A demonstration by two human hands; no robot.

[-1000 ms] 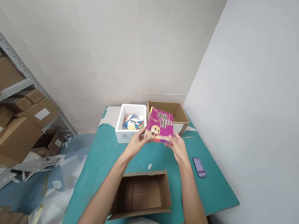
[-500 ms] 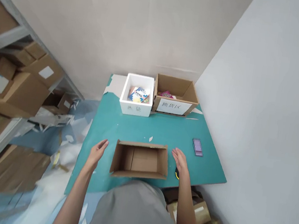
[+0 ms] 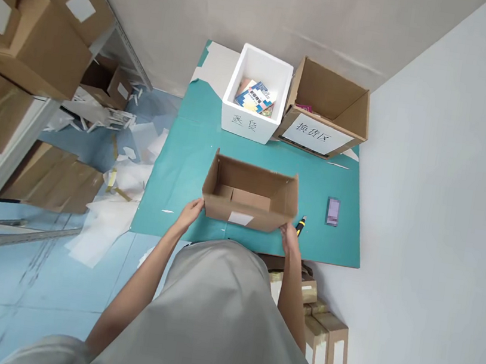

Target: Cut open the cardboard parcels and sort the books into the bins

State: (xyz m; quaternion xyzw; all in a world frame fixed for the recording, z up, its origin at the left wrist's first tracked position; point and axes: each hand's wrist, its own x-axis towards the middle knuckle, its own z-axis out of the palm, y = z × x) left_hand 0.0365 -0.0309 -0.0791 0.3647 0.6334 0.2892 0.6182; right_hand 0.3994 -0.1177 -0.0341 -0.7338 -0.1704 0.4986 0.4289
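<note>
An open cardboard box (image 3: 260, 219) with a white label on its near wall stands in front of me on the green-topped table; its inside looks bare. At its near left lower corner, my left hand (image 3: 189, 213) grips the cardboard with closed fingers. My right hand (image 3: 290, 238) holds the near right lower corner, its fingertips partly hidden beneath the box. Just right of that hand lies a black and yellow utility knife (image 3: 301, 224).
Behind stand a white foam box (image 3: 252, 118) holding booklets and a labelled cardboard carton (image 3: 322, 134) with something purple inside. A phone-like item (image 3: 333, 211), blurred out, lies at right. Shelves with cartons (image 3: 48, 52) flank the left; several taped boxes (image 3: 329, 342) sit below right.
My hands have come in from either side and taken hold of the cardboard box. Its labelled near wall now shows, and it sits farther from the table's front edge. My view has tilted downward.
</note>
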